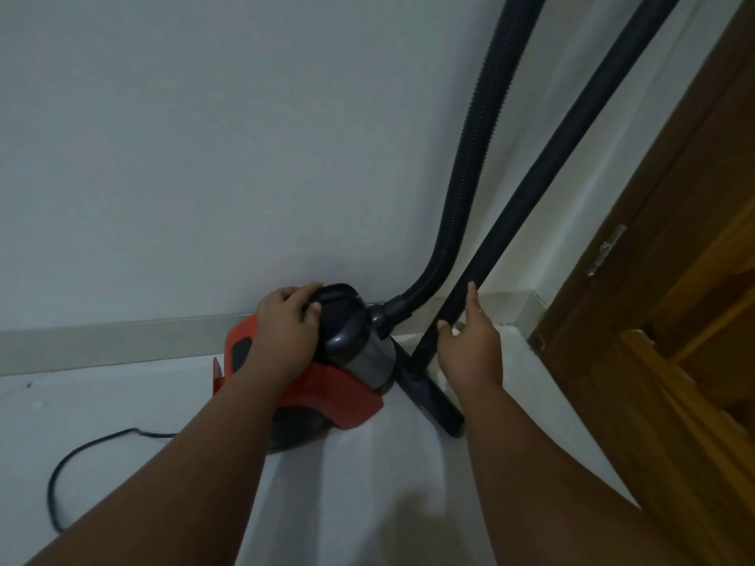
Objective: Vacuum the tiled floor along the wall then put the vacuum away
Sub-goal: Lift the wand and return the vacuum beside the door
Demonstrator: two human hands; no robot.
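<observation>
A black cord [81, 447] trails left of the left hand [282, 337], whose fingers [312, 308] clench the black top of the red vacuum [347, 386], which sits on the floor [122, 402] against the wall [204, 157]. Right of them rises the hose [470, 177]. Further right, the right hand [474, 353] is released, its straight fingers touching the wand [551, 157].

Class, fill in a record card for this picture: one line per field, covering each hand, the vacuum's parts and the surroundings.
Left hand: grips the black top of the vacuum cleaner
Right hand: fingers fairly straight, touching the wand
Vacuum cleaner: red and black, on the floor against the skirting
Hose: ribbed, rises from the vacuum cleaner out of view
Floor nozzle: on the floor at the wand's foot
Cord: loose on the floor, left
Door: wooden, right
</observation>
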